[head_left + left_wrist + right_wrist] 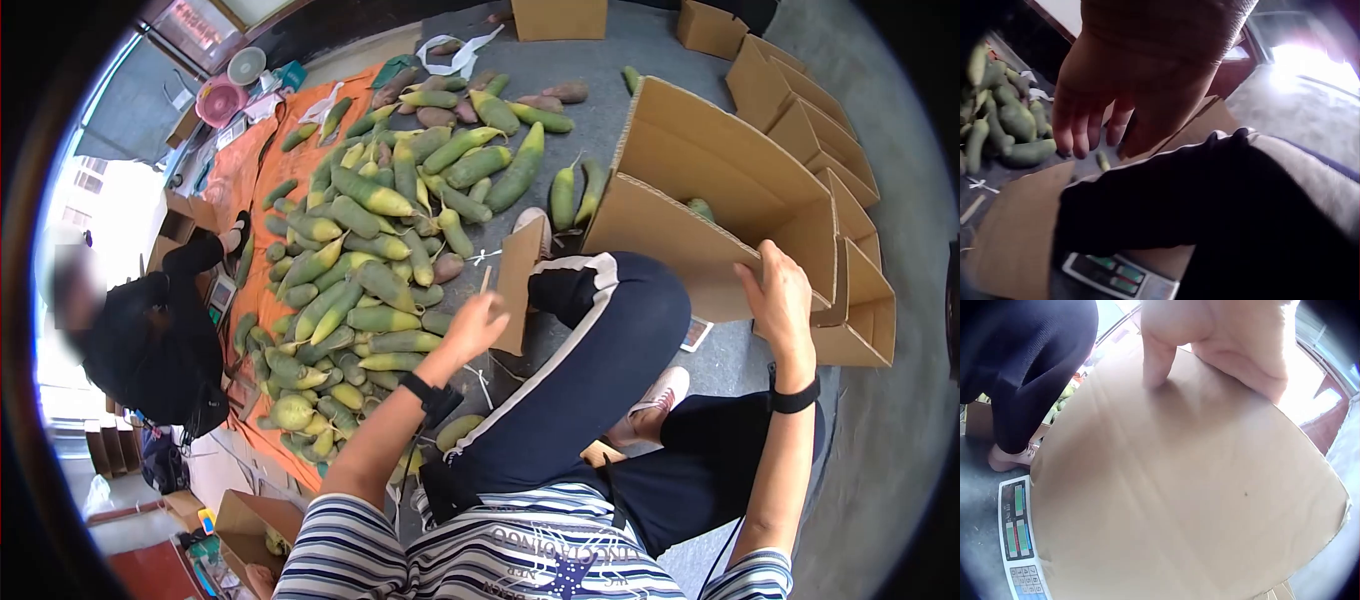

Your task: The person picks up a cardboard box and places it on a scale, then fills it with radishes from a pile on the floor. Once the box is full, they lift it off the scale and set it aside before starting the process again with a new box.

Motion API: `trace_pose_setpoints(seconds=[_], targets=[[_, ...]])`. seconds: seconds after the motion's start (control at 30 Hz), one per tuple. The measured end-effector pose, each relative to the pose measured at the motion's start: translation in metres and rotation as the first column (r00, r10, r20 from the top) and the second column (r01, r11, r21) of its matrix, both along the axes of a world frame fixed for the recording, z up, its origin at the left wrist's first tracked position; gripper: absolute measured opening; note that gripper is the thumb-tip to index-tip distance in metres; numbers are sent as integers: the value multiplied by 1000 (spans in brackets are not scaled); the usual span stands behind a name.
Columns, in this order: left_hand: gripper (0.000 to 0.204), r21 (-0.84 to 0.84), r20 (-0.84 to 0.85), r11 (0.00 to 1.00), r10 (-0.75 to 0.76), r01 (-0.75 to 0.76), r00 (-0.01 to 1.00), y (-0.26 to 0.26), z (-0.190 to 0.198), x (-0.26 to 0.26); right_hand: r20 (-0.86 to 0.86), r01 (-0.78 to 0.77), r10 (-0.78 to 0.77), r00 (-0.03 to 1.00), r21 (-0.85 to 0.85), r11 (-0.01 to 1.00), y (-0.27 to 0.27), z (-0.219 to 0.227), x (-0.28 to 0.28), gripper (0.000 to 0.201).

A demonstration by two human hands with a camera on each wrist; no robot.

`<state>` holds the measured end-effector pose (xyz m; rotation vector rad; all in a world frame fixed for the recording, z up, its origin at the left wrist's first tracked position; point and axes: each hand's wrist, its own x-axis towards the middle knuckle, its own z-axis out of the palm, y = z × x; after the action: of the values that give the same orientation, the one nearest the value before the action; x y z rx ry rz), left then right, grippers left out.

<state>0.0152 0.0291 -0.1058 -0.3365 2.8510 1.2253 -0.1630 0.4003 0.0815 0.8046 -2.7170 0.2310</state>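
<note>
My right hand [783,295] grips the near wall of an open cardboard box [690,225], thumb on the outer face and fingers over the rim; the right wrist view shows the thumb pressed to that wall [1166,475]. One green radish [700,208] shows inside the box. My left hand [475,325] is raised beside a large pile of green radishes [375,285], holding nothing. In the left wrist view its fingers [1079,134] hang loosely bent. Below it stands a cardboard flap [518,290] beside my knee. A digital scale [1019,519] sits at the box's base.
Several open cardboard boxes [815,140] line the right side. Two radishes [575,195] lie on the floor next to the box. An orange sheet [250,190] lies under the pile. At left another person [150,340] in dark clothes sits beside it.
</note>
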Motion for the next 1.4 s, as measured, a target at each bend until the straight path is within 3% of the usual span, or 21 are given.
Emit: trace_pose_setpoints(seconds=[0.03,0.1,0.27,0.37,0.43,0.5,0.63,0.77,0.83,0.97,1.17,1.27,1.4], targets=[[26,-23,127,999,-21,24,992,-11,-16,19,2,11,-11,1000,-2,1000,-1,1,1,29],[30,46,248,997,53,-66,967,-28,-52,60,7,17,-17,1000,-11,1000,-2,1,2,27],[35,-36,380,977,208,-210,901,-69,-94,105,35,33,-33,999,-9,999,-6,1,0,27],[39,-174,273,908,416,-380,868,-96,-103,104,73,93,-92,993,0,996,-9,4,0,27],[43,-337,38,833,479,-440,877,-116,-99,98,69,95,-95,993,-4,995,-11,5,1,26],[53,-374,59,744,615,-554,786,-135,-84,86,65,102,-101,993,-7,995,-12,5,1,26],[67,-436,-89,623,688,-649,720,-180,-67,61,83,129,-132,988,32,991,-12,3,0,27],[73,-501,-50,629,665,-594,745,-211,-55,34,86,154,-156,984,26,988,-15,3,-1,27],[77,-548,113,677,641,-491,759,-225,-56,25,85,165,-167,982,35,986,-18,4,-1,28],[75,-443,173,763,587,-470,791,-247,-73,23,69,173,-175,982,37,984,-18,4,-1,28],[73,-461,190,771,569,-439,800,-223,-58,21,32,148,-150,988,35,988,-17,3,-1,28],[77,-526,95,740,540,-419,836,-205,-55,32,60,151,-153,986,34,988,-16,3,-1,28],[77,-597,200,745,499,-298,843,-178,-43,52,74,137,-139,988,21,990,-14,3,-1,28]])
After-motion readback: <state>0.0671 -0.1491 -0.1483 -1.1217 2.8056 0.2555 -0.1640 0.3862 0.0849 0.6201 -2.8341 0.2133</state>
